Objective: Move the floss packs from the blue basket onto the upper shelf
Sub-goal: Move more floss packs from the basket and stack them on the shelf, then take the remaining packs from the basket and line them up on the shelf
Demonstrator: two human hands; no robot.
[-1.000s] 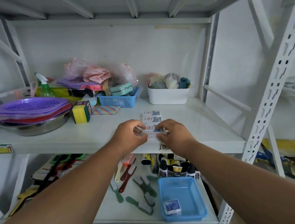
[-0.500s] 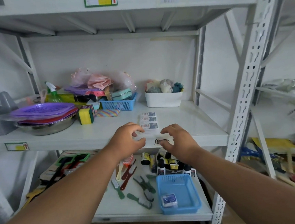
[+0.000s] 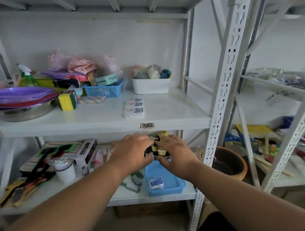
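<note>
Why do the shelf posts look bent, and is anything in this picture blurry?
Head view: the wide-angle lens bows the shelf post toward the edges; both hands, left hand and right hand, are slightly motion-smeared; lighting is soft and even, without hard shadows; the right-side clutter looks soft.

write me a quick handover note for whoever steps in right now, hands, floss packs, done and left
Left hand: open, holds nothing, in front of the lower shelf above the blue basket.
Right hand: open, holds nothing, beside the left hand.
Done: three floss packs lie in a row near the front of the upper shelf.
Left: one floss pack lies in the blue basket on the lower shelf. Pick it up and set it with the others on the upper shelf.
</note>
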